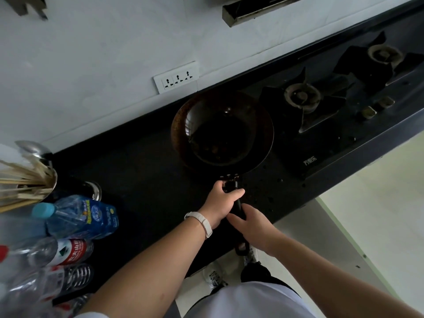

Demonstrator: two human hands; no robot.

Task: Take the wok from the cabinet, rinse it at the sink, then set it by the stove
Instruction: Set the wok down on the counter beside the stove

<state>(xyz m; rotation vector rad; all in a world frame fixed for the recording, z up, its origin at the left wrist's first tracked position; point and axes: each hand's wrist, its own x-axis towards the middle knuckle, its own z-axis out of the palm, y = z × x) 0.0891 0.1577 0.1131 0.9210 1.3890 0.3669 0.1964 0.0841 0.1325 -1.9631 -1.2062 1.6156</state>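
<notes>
The dark round wok (222,130) rests on the black countertop (142,171), just left of the gas stove (325,106). Its long black handle (238,207) points back toward me over the counter's front edge. My left hand (223,203), with a white band on the wrist, grips the handle close to the wok's rim. Further down the handle, my right hand (251,224) wraps around it. The handle's loop end shows below my right wrist.
A holder of chopsticks (25,182) and a metal ladle stand at the counter's left end, with several plastic water bottles (75,216) in front. A wall socket strip (176,77) sits behind the wok. The range hood (257,10) hangs above the stove.
</notes>
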